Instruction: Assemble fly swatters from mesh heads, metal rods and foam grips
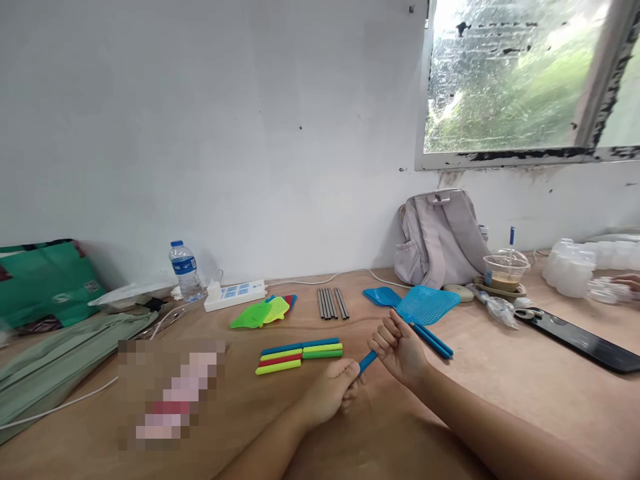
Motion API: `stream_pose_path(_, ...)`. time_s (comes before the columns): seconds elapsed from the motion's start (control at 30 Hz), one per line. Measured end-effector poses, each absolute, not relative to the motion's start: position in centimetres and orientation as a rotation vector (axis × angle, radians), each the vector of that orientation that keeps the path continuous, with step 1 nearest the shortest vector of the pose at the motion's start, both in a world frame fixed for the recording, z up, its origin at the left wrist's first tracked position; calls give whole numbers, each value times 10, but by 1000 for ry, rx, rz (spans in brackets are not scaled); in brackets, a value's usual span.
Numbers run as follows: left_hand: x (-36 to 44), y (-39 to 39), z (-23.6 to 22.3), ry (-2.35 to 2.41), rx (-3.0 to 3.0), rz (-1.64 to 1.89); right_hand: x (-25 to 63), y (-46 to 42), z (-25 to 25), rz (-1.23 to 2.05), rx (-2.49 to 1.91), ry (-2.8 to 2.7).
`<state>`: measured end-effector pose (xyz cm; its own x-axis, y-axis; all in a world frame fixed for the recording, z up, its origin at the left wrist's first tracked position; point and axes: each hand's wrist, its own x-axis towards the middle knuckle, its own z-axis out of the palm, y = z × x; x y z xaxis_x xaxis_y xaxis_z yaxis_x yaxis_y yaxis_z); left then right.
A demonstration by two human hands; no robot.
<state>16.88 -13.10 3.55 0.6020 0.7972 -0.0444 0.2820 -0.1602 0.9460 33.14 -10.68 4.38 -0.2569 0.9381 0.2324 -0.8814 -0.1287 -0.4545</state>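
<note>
Leftmost on the brown counter (240,440) lies a green bag with a dark edge (45,287), and nearer, a grey-green cloth (70,367). A clear plastic water bottle with a blue cap and label (185,272) stands by the wall, just beside a white power strip (237,295). Next comes an overlapping spread of flat plastic mesh paddles in green, yellow, red and blue (251,315). Nearer lie slim plastic tubes in blue, yellow, red and green (280,357), set side by side in two adjoining groups. Beyond them is a row of thin grey metal tubes (329,303).

The left-hand grip (333,393) is clenched around the lower end of a blue plastic tube (368,361); the right-hand grip (397,347) is curled around its upper part. That tube slants between the two hands, to the right of the coloured group. Behind the right hand are blue mesh paddles (429,304), with loose blue tubes (433,340) just beside it.

Farther right, a pale grey-pink backpack (419,241) leans on the wall, followed by a clear cup of brown drink (504,272), a long black object (585,338) and translucent white plastic containers (570,270). Another person's hand (629,281) shows at the edge; I cannot tell its hold.
</note>
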Motion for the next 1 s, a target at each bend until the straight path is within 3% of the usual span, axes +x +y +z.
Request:
stream_pose_path(0.23,161,-133,45,1151,2095,838,323,-100,36,1581,-380,-464)
stream_pose_path(0.43,167,-136,44,1341,2629,576,314,-109,39,1570,-411,-427)
stream_pose_path(1.0,171,-148,54,1294,2548,490,313,-118,33,1642,-307,-521)
